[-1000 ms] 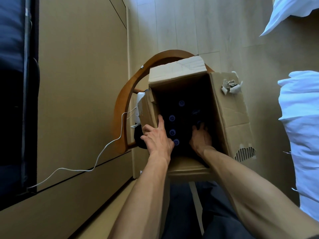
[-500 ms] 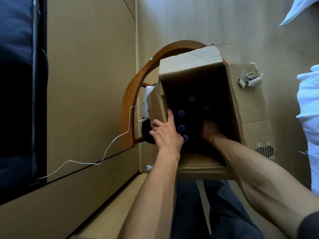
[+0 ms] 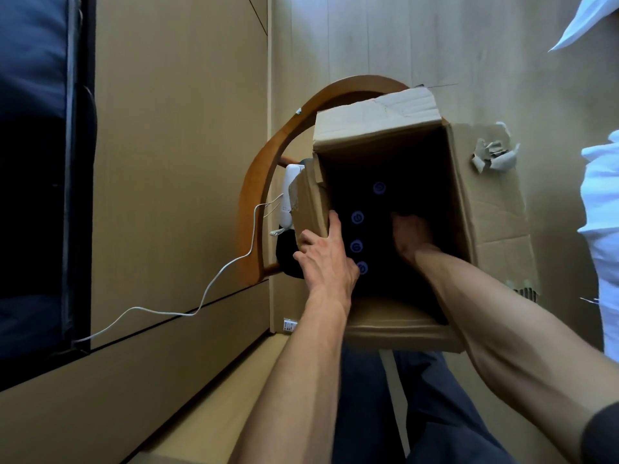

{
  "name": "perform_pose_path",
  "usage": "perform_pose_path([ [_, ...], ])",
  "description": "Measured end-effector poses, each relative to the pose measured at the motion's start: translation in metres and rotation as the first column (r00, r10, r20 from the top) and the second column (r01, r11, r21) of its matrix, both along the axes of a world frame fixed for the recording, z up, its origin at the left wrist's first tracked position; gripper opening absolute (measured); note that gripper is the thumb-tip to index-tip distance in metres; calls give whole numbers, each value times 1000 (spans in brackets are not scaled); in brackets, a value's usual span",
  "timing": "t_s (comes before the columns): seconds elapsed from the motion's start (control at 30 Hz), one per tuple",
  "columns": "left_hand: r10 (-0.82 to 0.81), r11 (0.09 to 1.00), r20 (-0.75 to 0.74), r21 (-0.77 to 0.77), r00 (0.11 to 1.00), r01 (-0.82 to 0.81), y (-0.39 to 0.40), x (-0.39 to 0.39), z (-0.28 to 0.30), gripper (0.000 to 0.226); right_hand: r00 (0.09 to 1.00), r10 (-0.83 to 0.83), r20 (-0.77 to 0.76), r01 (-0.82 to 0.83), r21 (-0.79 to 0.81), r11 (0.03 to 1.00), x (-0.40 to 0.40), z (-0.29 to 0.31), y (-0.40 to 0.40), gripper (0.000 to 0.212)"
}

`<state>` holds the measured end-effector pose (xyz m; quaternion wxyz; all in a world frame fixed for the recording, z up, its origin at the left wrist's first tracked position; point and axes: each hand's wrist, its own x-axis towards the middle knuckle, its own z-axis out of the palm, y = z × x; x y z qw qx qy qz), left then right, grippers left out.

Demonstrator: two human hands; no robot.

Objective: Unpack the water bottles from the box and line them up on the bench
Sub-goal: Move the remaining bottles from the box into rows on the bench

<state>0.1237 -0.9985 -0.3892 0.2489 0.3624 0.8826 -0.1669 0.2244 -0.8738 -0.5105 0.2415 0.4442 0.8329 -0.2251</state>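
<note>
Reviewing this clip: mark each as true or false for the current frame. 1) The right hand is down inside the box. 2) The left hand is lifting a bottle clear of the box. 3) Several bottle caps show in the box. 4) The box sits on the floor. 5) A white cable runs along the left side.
1) True: the right hand reaches deep into the cardboard box.
2) False: the left hand holds the box's left wall; no bottle is lifted.
3) True: four bottle caps show in the dark interior.
4) False: it rests on a wooden chair.
5) True: the white cable trails left.
</note>
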Motion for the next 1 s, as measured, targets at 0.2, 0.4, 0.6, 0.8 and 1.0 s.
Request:
perform_pose_path([
  [0.2,38,999,33,-34,999,-37,2,5,11,97,988,151,-17,-151,29,988,-12,36,8,35],
  [0.4,12,996,160,-92,987,3,6,-3,36,77,983,179,-29,-178,45,983,-13,78,15,33],
  [0.6,-20,999,255,41,967,10,11,-20,94,54,983,124,-136,-111,100,989,-27,159,20,24],
  [0.8,-34,990,236,140,971,1,21,-26,153,32,983,59,-175,-26,186,982,-37,245,13,21],
  [1.0,-29,973,142,230,989,-5,21,-38,201,37,979,-33,-201,79,225,971,-43,342,25,27],
])
